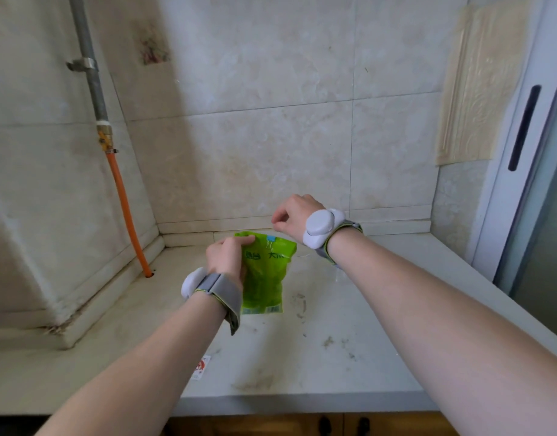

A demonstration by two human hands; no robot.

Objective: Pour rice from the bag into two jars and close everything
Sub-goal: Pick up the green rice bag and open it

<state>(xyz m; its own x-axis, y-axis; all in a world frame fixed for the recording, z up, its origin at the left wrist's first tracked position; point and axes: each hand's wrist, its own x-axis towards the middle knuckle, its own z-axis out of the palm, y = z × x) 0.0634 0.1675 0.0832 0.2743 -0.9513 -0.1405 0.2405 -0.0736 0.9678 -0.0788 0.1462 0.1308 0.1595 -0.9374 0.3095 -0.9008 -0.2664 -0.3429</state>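
Tiled kitchen corner: on the stained counter (333,357), the left hand (225,258) grips the upright green rice bag (264,278) by its top (blue clip (271,238) attached); the right hand (294,217) hovers above, fingers curled, contents unclear.

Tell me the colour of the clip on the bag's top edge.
The clip is light blue, on the green bag; the head view shows it best.

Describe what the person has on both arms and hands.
The left hand wears a wide grey strap edged yellow-green at the wrist, carrying a rounded white pod. The right hand wears a matching strap and a second pod. Both forearms are bare: no sleeves, gloves or cables show.
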